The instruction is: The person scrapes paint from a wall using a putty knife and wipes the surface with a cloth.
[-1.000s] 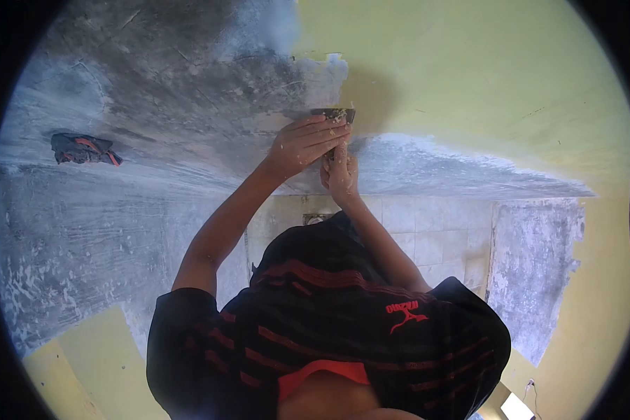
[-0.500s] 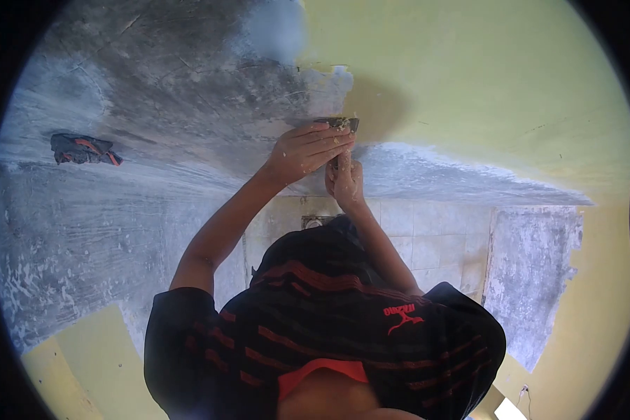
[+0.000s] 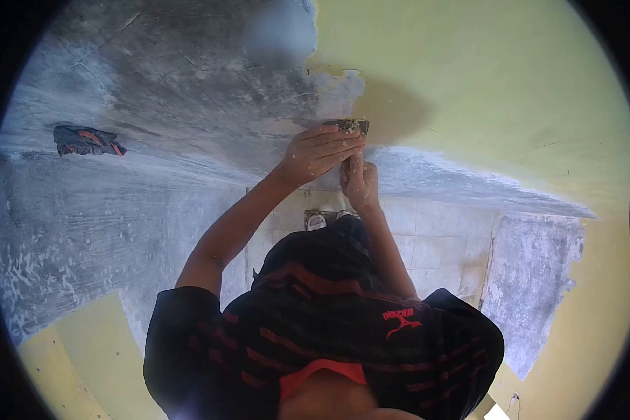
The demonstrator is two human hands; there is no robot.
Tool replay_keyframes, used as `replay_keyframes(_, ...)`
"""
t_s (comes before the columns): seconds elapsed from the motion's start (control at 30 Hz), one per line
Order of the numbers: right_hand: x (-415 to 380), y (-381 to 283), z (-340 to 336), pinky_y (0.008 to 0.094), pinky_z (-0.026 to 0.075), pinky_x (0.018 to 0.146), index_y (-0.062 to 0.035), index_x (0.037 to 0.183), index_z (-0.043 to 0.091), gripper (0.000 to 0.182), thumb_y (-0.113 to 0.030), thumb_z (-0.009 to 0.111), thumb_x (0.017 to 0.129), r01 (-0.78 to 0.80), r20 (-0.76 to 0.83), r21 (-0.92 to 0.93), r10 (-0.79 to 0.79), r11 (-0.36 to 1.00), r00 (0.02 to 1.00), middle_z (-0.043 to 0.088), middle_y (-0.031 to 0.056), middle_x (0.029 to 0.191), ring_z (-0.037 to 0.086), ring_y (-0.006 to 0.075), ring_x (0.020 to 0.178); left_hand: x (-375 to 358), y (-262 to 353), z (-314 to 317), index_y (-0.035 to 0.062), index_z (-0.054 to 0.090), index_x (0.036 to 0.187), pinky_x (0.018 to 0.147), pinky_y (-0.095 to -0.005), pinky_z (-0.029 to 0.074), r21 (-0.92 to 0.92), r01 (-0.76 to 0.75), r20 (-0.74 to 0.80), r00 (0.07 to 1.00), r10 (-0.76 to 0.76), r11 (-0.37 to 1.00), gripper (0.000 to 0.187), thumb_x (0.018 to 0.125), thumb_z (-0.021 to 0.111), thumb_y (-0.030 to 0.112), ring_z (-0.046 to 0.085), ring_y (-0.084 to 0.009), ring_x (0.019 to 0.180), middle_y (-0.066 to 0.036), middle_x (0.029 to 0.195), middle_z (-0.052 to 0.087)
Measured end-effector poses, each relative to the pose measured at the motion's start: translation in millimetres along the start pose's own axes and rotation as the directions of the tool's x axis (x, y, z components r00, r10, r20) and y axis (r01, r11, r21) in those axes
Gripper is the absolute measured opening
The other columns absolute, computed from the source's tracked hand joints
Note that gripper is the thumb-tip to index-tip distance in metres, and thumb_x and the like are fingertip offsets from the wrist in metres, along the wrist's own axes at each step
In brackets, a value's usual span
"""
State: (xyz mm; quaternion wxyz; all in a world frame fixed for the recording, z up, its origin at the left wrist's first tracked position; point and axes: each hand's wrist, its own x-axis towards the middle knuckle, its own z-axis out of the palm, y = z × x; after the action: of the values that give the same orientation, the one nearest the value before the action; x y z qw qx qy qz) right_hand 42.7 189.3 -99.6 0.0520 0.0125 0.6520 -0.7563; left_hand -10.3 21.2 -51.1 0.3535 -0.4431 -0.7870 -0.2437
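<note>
both grips close on one scraper (image 3: 350, 127): the left hand (image 3: 320, 152) lies with fingers flat across the back of its blade, pressing it up against the ceiling (image 3: 189, 77), while the right hand (image 3: 360, 183), just below and touching the tool, is curled tight round the handle. going left to right: a dark rag with red trim (image 3: 87, 139) sits on the bare grey surface well apart from the hands; then the scraped grey ceiling patch; then the scraper, at the edge where grey meets yellow paint (image 3: 483, 77). paint flecks cling to blade and fingers. below hangs the person's black, red-striped shirt (image 3: 329, 336); a tiled wall (image 3: 434, 238) shows behind.
</note>
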Motion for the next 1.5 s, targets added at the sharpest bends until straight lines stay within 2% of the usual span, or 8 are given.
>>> replay_keyframes(0.17,18,-54,-3,0.0279,0.032,0.048,-0.0072,0.072,0.053,0.058,-0.042,0.042,0.116,0.318,0.055,-0.248,-0.314,0.915,0.948,0.049,-0.0022,0.061,0.042,0.0074,0.051,32,3,-6,0.0129,0.083,0.108,0.109,-0.0344,0.050,0.090,0.049,-0.162,0.986,-0.033,0.995,0.019,0.091,0.075,0.009,0.072,-0.0136,0.119,0.001,0.121,0.080)
replay_keyframes(0.27,21,-59,8,0.0268,0.031,0.047,-0.0086,0.072,0.052,0.057,-0.043,0.042,0.116,0.306,0.051,-0.151,-0.302,0.940,0.952,0.047,-0.0023,0.061,0.041,0.0069,0.050,37,1,-15,0.0130,0.083,0.108,0.110,-0.0344,0.049,0.126,0.038,-0.182,0.983,-0.014,0.991,0.019,0.091,0.074,0.010,0.072,-0.0140,0.119,0.001,0.121,0.080)
replay_keyframes(0.33,6,-46,11,0.0286,0.036,0.050,-0.0059,0.071,0.055,0.057,-0.040,0.044,0.116,0.016,0.070,0.166,-0.028,0.986,0.997,0.049,-0.0012,0.060,0.045,0.0098,0.054,29,3,-15,0.0129,0.083,0.109,0.110,-0.0341,0.048,0.098,0.045,-0.165,0.986,-0.029,0.994,0.019,0.092,0.074,0.011,0.072,-0.0142,0.120,0.001,0.121,0.080)
replay_keyframes(0.43,-3,-20,11,0.0270,0.035,0.050,-0.0073,0.073,0.054,0.057,-0.044,0.042,0.116,-0.109,0.150,0.187,0.081,0.976,0.985,0.047,-0.0022,0.061,0.044,0.0085,0.053,11,-1,-17,0.0132,0.082,0.113,0.111,-0.0340,0.048,0.020,0.016,-0.052,0.999,-0.015,1.000,0.022,0.092,0.074,0.012,0.071,-0.0142,0.121,0.001,0.122,0.080)
replay_keyframes(0.73,0,-13,14,0.0285,0.034,0.047,-0.0075,0.068,0.050,0.062,-0.046,0.042,0.116,0.031,0.070,0.067,-0.036,0.997,0.997,0.045,-0.0018,0.056,0.043,0.0092,0.050,11,6,-19,0.0138,0.081,0.114,0.111,-0.0340,0.048,-0.009,0.090,0.036,0.995,-0.090,0.996,0.025,0.091,0.073,0.011,0.071,-0.0143,0.122,0.001,0.125,0.079)
replay_keyframes(0.93,8,-43,17,0.0276,0.031,0.044,-0.0083,0.067,0.048,0.066,-0.052,0.038,0.115,0.010,0.133,0.202,-0.037,0.979,0.990,0.045,-0.0010,0.054,0.041,0.0089,0.047,51,1,-43,0.0134,0.080,0.116,0.104,-0.0334,0.053,0.052,-0.027,0.027,0.999,0.026,0.998,0.028,0.089,0.073,0.013,0.071,-0.0136,0.123,0.000,0.126,0.078)
replay_keyframes(1.13,-8,-18,20,0.0272,0.030,0.042,-0.0095,0.067,0.047,0.065,-0.053,0.039,0.115,-0.135,0.185,0.231,0.093,0.963,0.978,0.044,-0.0012,0.054,0.041,0.0088,0.045,19,10,-37,0.0132,0.080,0.115,0.104,-0.0335,0.053,0.036,0.039,0.121,0.992,-0.043,0.999,0.027,0.089,0.074,0.013,0.071,-0.0139,0.122,0.000,0.127,0.078)
replay_keyframes(1.5,-7,-24,11,0.0273,0.030,0.042,-0.0102,0.067,0.046,0.065,-0.055,0.040,0.114,-0.174,0.254,0.221,0.115,0.960,0.960,0.044,-0.0016,0.055,0.040,0.0089,0.045,25,18,-41,0.0127,0.080,0.116,0.104,-0.0335,0.054,0.090,0.068,0.140,0.987,-0.081,0.994,0.028,0.089,0.074,0.014,0.071,-0.0139,0.123,0.000,0.127,0.078)
